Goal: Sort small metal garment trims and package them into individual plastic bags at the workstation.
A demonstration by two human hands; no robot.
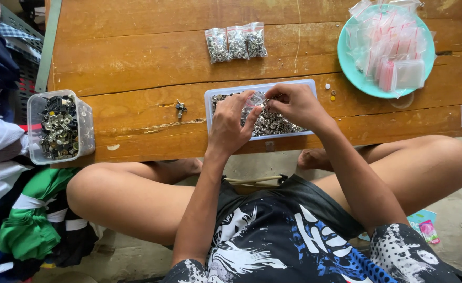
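Brown wooden desk (136, 57) carrying a clear tray (210, 97) of silver metal eyelets (275, 121), three transparent bags (235, 43) of silver eyelets, a turquoise plate (349, 65) of clear red-striped zip bags (391, 44), and a clear tub (87, 123) of silver-and-black fittings; black shirt (273, 236) with white-and-blue print.

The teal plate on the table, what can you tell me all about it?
The teal plate is round and looks like plastic. It sits flat at the far right corner of the wooden table, heaped with small empty clear zip bags with red strips. Some bags hang over its rim. Neither hand touches it.
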